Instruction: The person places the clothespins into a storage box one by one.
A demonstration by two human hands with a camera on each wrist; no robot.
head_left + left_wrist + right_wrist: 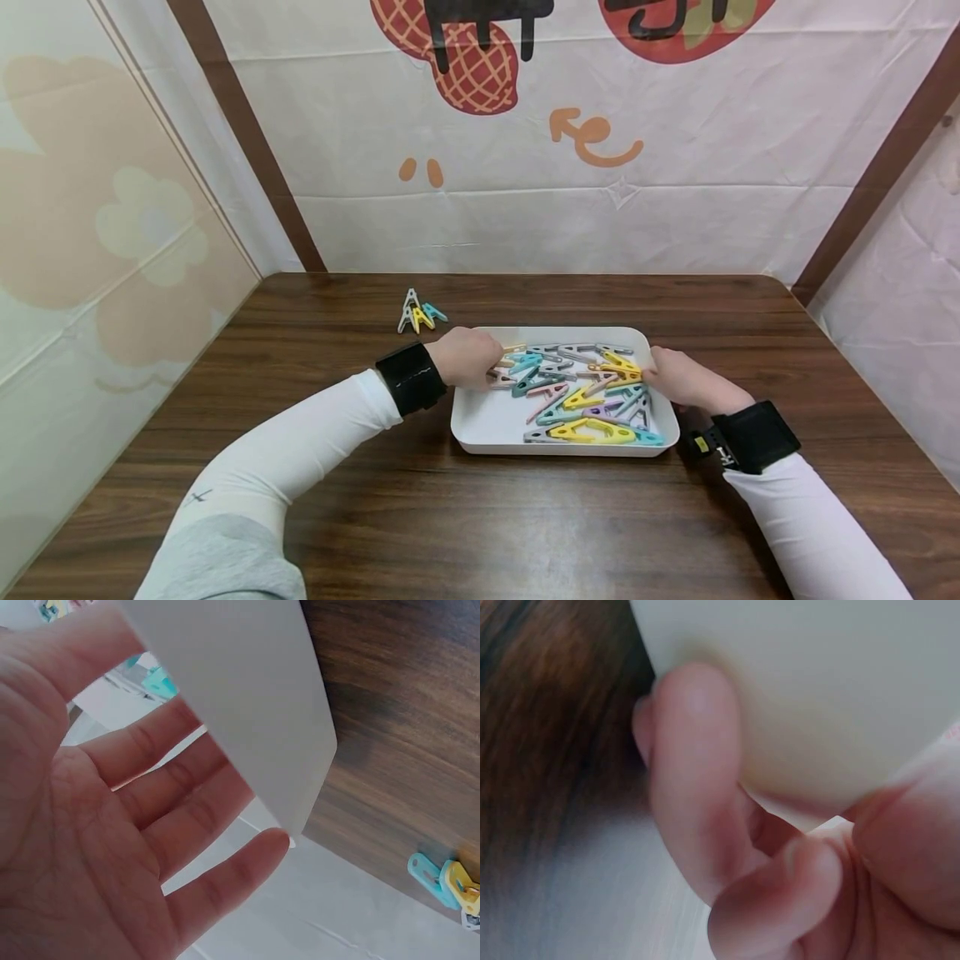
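Observation:
A white rectangular tray (487, 433) holds several plastic clothespins (581, 398) in yellow, teal, grey, pink and purple, mostly toward its middle and right. My left hand (467, 358) reaches over the tray's left wall. In the left wrist view, its thumb and fingers (180, 776) pass behind that wall into the tray, beside a teal clothespin (159, 682). The fingertips are hidden there, so I cannot tell whether they pinch a clothespin. My right hand (693, 382) grips the tray's right side, with curled fingers (697, 772) against the outer wall in the right wrist view.
A small group of grey, yellow and teal clothespins (417, 317) lies on the brown wooden table (360, 500), behind and left of the tray. Printed white cloth (510, 225) hangs along the table's back edge, with more cloth at both sides.

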